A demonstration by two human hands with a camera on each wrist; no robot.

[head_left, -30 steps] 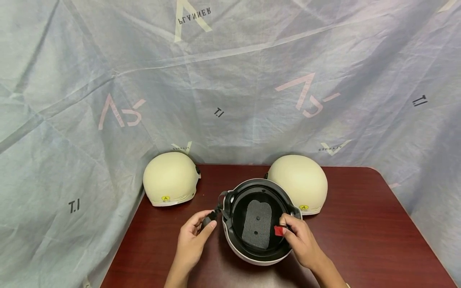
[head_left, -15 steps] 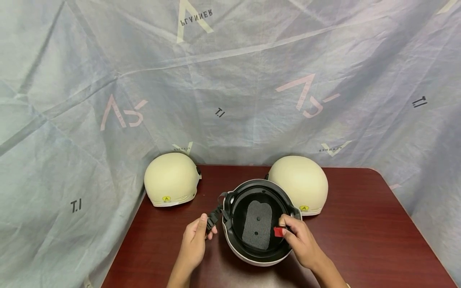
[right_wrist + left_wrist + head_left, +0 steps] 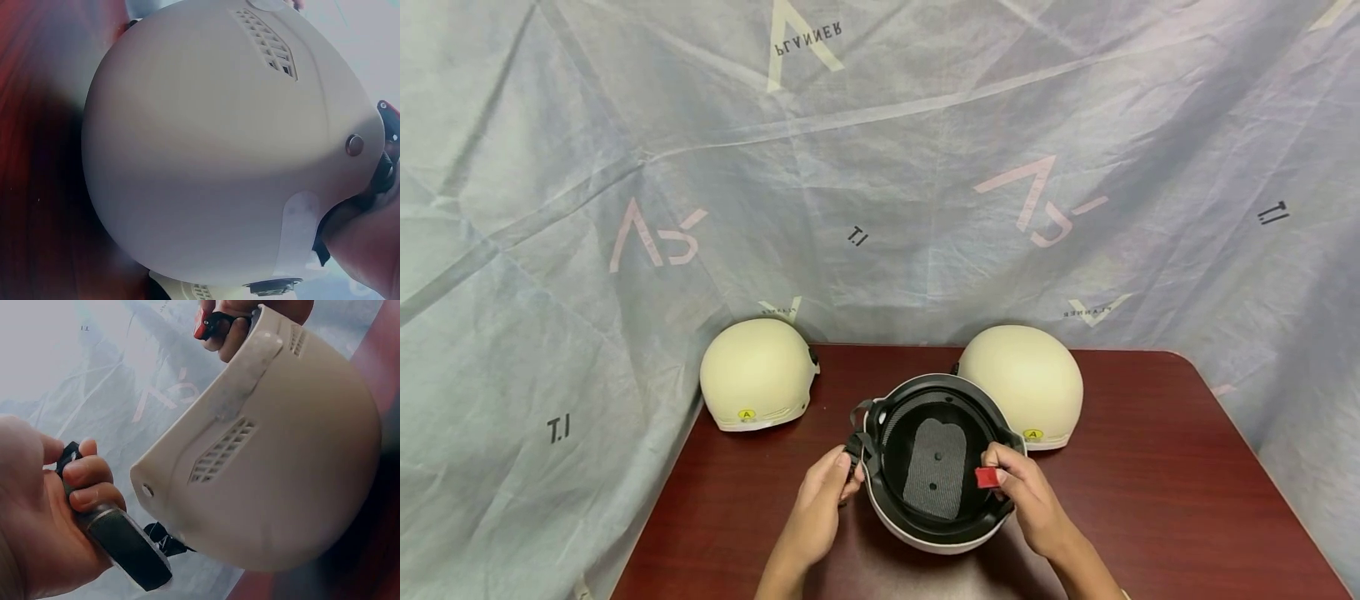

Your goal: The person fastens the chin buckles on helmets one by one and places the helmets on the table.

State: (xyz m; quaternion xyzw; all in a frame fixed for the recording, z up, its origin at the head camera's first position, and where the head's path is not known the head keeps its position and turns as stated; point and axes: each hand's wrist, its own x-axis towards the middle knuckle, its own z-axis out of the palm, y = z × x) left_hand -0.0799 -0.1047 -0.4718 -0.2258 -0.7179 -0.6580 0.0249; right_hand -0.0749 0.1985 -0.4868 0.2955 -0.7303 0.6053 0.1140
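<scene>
A cream helmet [image 3: 917,538] lies upside down on the table, its black liner [image 3: 937,467] facing up. At its left rim, my left hand [image 3: 820,504] holds the black chin strap [image 3: 854,443] between thumb and curled fingers. The left wrist view shows a dark chin pad [image 3: 131,549] hanging from that grip and a small black fitting [image 3: 67,455] pinched near the thumb. My right hand [image 3: 1028,500] pinches the red-tabbed buckle [image 3: 987,477] of the other strap over the right rim. In the right wrist view, the helmet shell [image 3: 219,150] hides most of that hand.
Two more cream helmets stand upright at the back, one on the left [image 3: 756,375] and one on the right [image 3: 1024,387], which the inverted helmet partly overlaps in view. The reddish-brown table [image 3: 1172,483] meets a grey printed cloth [image 3: 910,208] behind and at the sides.
My left hand has changed its grip on the chin strap and moved right, closer to the helmet rim. My right hand keeps the red-tabbed buckle, shifted slightly. The helmets stay put.
</scene>
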